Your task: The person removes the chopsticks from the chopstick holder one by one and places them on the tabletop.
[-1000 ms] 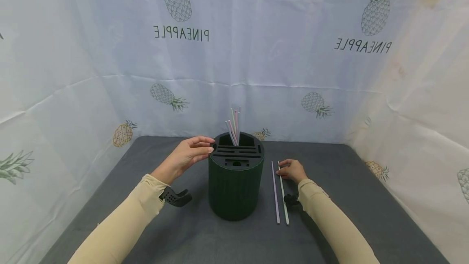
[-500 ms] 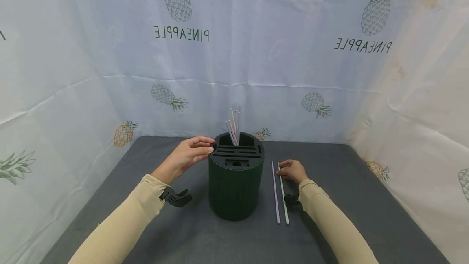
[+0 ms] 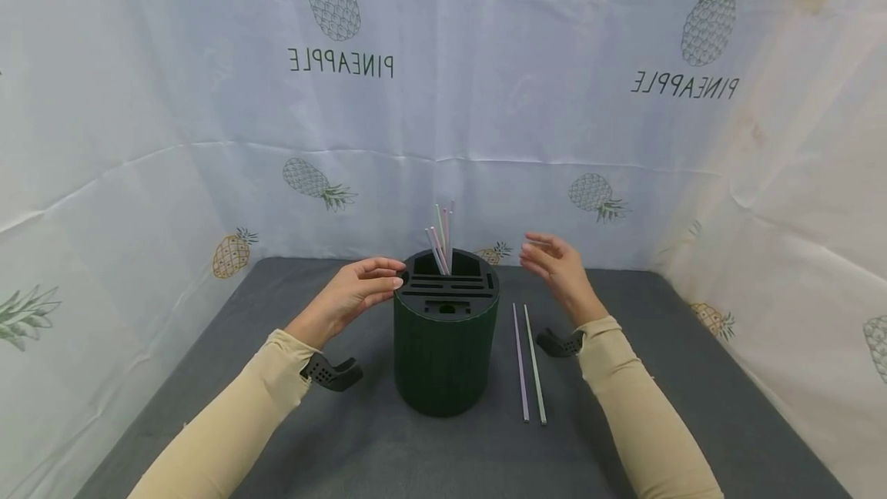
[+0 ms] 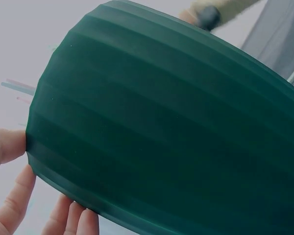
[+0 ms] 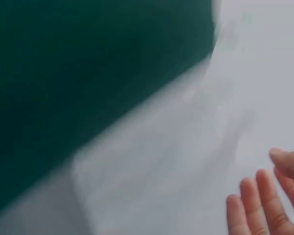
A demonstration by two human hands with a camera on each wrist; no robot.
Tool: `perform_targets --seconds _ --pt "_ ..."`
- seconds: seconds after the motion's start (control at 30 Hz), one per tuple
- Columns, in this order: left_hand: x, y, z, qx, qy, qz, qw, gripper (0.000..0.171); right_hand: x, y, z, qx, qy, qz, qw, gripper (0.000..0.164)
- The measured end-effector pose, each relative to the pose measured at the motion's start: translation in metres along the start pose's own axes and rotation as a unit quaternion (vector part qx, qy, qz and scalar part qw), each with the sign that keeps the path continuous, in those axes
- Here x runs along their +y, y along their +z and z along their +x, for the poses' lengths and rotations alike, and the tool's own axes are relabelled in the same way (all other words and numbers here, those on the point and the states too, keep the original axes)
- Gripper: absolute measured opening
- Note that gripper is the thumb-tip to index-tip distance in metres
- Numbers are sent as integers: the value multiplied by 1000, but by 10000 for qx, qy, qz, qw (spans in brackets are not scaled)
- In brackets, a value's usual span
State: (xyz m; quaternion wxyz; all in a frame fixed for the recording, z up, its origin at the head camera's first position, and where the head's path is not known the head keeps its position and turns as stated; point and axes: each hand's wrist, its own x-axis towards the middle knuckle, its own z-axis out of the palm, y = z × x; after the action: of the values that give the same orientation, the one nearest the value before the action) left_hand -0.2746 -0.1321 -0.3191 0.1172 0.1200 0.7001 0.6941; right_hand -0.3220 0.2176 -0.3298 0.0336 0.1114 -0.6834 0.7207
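A dark green knife-block-like cylinder (image 3: pixel 446 364) with a black slotted top stands upright on the table. Several thin pastel sticks (image 3: pixel 443 241) poke up from its wide rear opening. My left hand (image 3: pixel 349 295) rests its fingertips and thumb against the left rim; in the left wrist view its fingers (image 4: pixel 17 200) touch the edge of the green wall (image 4: pixel 161 122). Right of the cylinder lie a pale purple stick (image 3: pixel 521 364) and a pale green stick (image 3: pixel 535 364), side by side. Above and behind them, my right hand (image 3: pixel 560 268) hovers with nothing in it, fingers loosely bent.
The table has a dark grey cover (image 3: pixel 333 445). White cloth (image 3: pixel 485 98) printed with pineapples hangs behind and at both sides. A black wrist device (image 3: pixel 334 373) sits on the left arm and another (image 3: pixel 558 343) on the right.
My right hand has left the pale green stick, rising up and away toward the back with nothing held. Both sticks still lie in place. The left hand has stayed at the rim.
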Motion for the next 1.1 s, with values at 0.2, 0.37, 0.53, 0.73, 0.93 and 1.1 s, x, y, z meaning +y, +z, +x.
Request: perform_targets --seconds 0.2,0.37,0.53,0.73,0.93,1.1 --pt "0 -1 0 2 16 -33 10000 44 -54 49 -8 -783 -1077 -36 9911 28" --pt "-1 -1 0 15 26 -45 10000 44 -65 76 -5 -1151 -1024 -808 9847 34" --pt "-1 -1 0 13 -19 -80 10000 44 -61 88 1 -1208 -761 -1331 9808 36" --pt "0 0 -1 26 -35 -95 9999 43 -57 94 6 -1320 -657 -1678 9747 32" --pt "0 0 -1 12 -18 -88 10000 43 -56 98 7 -1288 -526 -1718 9753 27" --pt "0 1 -1 1 15 -90 10000 42 -56 99 7 -1264 -497 -1576 9781 25"
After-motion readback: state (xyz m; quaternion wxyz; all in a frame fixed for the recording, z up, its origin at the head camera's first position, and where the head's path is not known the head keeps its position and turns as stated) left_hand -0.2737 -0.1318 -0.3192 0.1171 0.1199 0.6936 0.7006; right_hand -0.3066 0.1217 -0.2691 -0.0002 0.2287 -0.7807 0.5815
